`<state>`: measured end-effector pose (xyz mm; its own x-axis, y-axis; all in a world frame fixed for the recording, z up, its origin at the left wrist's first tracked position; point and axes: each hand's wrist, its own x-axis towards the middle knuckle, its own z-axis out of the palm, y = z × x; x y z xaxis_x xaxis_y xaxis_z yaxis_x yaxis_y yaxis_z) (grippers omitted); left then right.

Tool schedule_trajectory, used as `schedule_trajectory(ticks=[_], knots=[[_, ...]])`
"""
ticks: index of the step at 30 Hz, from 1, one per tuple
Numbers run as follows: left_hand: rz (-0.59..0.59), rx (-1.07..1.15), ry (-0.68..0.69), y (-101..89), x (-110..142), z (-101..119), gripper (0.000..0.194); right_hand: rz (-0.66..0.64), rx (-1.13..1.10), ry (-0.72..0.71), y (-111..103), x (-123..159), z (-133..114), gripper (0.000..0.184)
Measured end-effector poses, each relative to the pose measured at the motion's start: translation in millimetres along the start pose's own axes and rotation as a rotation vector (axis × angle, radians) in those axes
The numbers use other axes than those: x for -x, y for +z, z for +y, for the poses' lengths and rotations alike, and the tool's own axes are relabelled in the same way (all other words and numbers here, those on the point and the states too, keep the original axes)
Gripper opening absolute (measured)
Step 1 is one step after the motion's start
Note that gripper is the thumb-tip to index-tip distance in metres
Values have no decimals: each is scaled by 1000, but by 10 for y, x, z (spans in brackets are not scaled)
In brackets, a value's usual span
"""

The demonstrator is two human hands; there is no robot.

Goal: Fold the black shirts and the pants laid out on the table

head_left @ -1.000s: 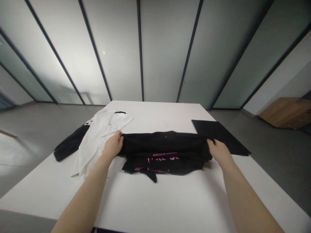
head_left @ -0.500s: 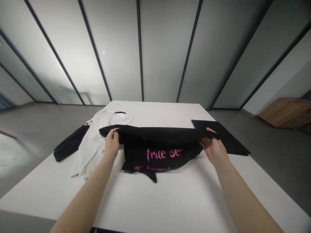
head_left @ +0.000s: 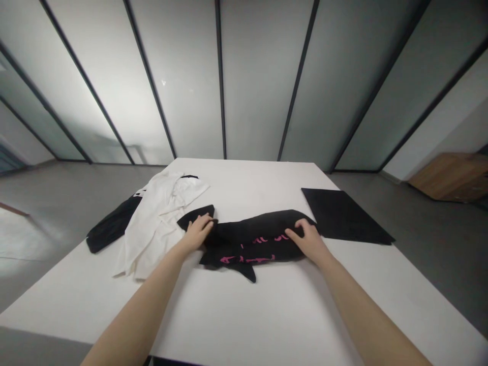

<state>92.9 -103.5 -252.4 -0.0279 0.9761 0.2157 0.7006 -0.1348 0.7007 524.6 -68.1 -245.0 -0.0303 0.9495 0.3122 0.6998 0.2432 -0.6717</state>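
Observation:
A black shirt (head_left: 263, 224) with pink lettering lies folded over on the white table (head_left: 244, 315) in front of me. My left hand (head_left: 198, 231) rests on its left part, fingers stretched over the fabric. On the shirt's right end is my right hand (head_left: 308, 239), with its thumb and forefinger curved and a gap between them. A pointed flap of the shirt sticks out at the front, and the upper layer covers part of the lettering.
To the left, a white garment (head_left: 156, 223) lies partly over a dark garment (head_left: 114, 226). A flat black panel (head_left: 346, 216) lies at the table's right side. Behind the table are frosted glass panels (head_left: 255, 81); a wooden cabinet (head_left: 450, 175) stands at far right.
Both hands have come down and closer together, laying the raised edge of the black shirt onto the table. More of the pink lettering is covered.

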Motion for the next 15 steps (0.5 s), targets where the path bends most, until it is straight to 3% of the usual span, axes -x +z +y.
schedule_trajectory(ticks=[3,5,8,12,15], knots=[[-311,-225,101,75,117,117,60,-225,99,-64,64,15,-47,38],[-391,-204,205,76,158,194,66,-277,62,-88,49,16,-77,34],[-471,-17,290,51,170,332,56,-290,-111,-99,-17,-7,-87,34],[-591,351,179,30,203,531,44,-327,-501,32,-147,8,-98,38],[-699,565,-15,-8,268,611,47,-588,-817,236,-304,96,-147,33]])
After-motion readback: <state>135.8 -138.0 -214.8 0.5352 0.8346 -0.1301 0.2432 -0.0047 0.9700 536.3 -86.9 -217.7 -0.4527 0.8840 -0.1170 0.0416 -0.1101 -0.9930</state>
